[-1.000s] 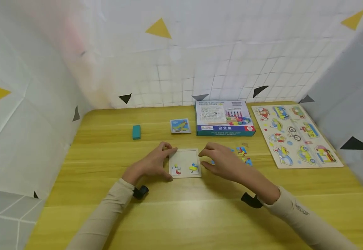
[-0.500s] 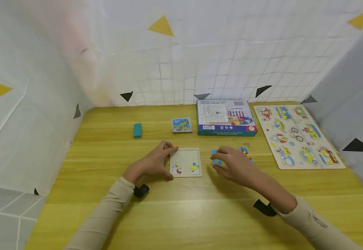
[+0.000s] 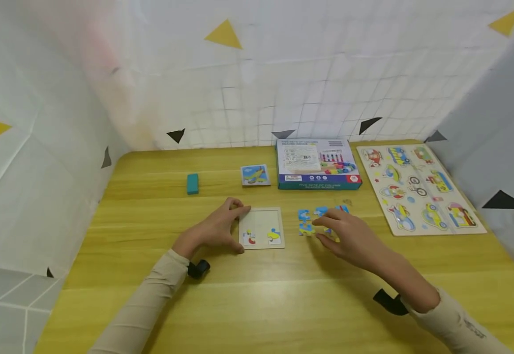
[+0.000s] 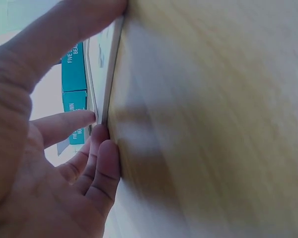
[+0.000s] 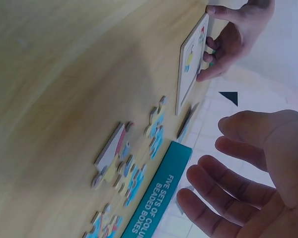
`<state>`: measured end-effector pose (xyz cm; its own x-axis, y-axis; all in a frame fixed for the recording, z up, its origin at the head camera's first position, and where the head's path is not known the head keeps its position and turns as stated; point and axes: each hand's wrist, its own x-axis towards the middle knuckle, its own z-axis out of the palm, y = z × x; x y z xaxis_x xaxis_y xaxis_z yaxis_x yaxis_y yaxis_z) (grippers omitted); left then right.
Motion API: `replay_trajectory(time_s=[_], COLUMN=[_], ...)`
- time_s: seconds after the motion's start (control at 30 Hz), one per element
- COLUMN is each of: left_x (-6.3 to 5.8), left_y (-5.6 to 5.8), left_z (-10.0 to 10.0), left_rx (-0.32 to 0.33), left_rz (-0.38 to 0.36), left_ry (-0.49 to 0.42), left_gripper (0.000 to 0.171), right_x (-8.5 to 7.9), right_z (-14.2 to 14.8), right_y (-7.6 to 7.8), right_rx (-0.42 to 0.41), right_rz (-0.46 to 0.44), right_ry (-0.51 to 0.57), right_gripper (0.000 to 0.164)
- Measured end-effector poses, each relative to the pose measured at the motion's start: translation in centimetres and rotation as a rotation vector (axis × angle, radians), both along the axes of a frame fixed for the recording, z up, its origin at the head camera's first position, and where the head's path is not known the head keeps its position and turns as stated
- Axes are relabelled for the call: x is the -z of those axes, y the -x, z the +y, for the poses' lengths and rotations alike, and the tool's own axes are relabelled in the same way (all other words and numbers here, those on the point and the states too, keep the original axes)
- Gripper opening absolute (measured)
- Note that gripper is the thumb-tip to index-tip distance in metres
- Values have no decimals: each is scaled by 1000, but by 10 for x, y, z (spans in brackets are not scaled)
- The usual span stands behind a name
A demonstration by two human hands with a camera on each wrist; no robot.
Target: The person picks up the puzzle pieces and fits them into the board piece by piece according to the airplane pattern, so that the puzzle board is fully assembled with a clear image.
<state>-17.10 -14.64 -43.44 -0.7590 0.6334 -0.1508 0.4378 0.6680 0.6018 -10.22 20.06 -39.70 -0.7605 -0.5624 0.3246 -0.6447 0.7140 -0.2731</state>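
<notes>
"Starting from the left, what is there?"

"A teal block (image 3: 192,184), at ten o'clock from a square wooden frame (image 3: 261,220) (twelve points away from the person). Next, the left hand (image 3: 212,228), thumb and fingers gripping the frame's left side at both corners. Two fitted pieces (image 3: 274,237) sit inside, at seven and five o'clock. A picture card (image 3: 255,175) lies at twelve."

"Further right?"

"Loose puzzle pieces (image 3: 304,215), at three o'clock from the frame. The right hand (image 3: 351,236) hangs over them, nearer than the left, thumb and fingers parted around nothing. What matters for reaching: one piece lies at nine o'clock, just beside the fingertips, the frame farther along that line. The piece's long axis is hard to judge; the square frame has none."

"Any writing?"

"Between one and two, a teal-edged box (image 3: 325,167) reads FIVE SETS OF COLUMN BEADED BOXES; its white label (image 3: 302,158) is too small to read. Rightmost, toward half past two, is a vehicle-picture board (image 3: 416,169)."
</notes>
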Motion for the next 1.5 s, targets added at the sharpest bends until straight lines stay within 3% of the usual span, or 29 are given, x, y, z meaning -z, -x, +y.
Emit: replay_trajectory(time_s=[0.4, 0.73, 1.17, 1.5], left_x=[2, -1, 3, 2], left_y=[1, 2, -1, -1], left_z=[-1, 2, 1, 0], left_rx=[-11, 12, -20, -22], left_rz=[-24, -13, -35, -25], left_ry=[4, -6, -7, 0], left_gripper=[109, 108, 108, 109], right_x=[1, 11, 32, 36], right_z=[12, 29, 41, 40], right_y=[-9, -21, -18, -15], right_rx=[19, 67, 93, 58], right_rz=[10, -75, -144, -120], right_ry=[5, -36, -52, -42], right_gripper=[23, 30, 25, 27])
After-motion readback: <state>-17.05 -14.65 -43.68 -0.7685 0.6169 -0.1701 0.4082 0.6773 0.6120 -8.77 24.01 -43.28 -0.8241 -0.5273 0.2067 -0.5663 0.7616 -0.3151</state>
